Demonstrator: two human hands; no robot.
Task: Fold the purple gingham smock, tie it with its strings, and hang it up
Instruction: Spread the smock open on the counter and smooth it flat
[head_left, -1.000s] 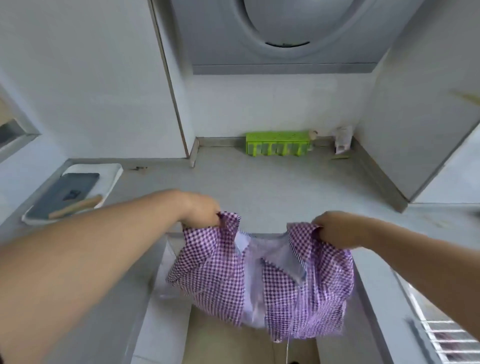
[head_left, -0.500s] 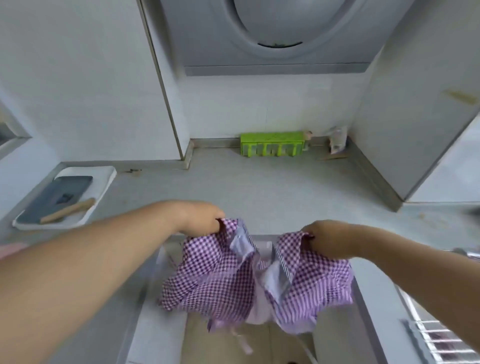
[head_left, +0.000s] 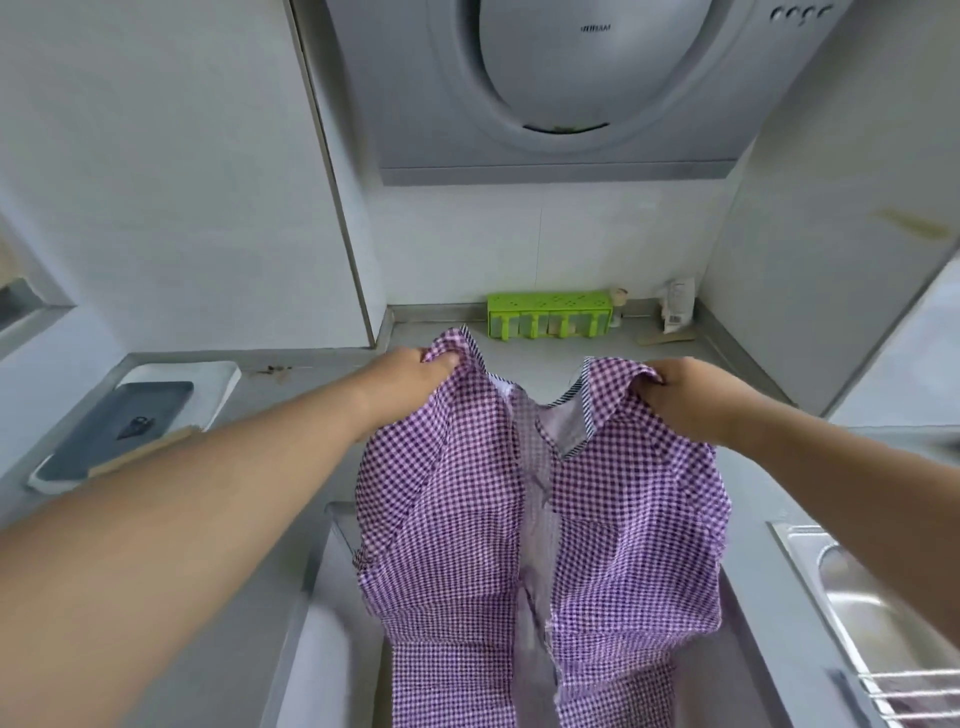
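Smock (head_left: 540, 530) now lifted and shaken out above worktop (head_left: 545, 358), left hand (head_left: 415, 376) and right hand (head_left: 680, 397) pinching shoulders; folding not started.

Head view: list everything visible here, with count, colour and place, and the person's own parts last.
smock: one, purple gingham, held spread at centre
rack: one, green, back of counter
tray: one, white, left counter
board: one, dark grey, on tray
hood: one, grey, overhead
packet: one, white, back right corner
sink: one, steel, right edge
left hand: grip on smock's left shoulder
right hand: grip on smock's right shoulder
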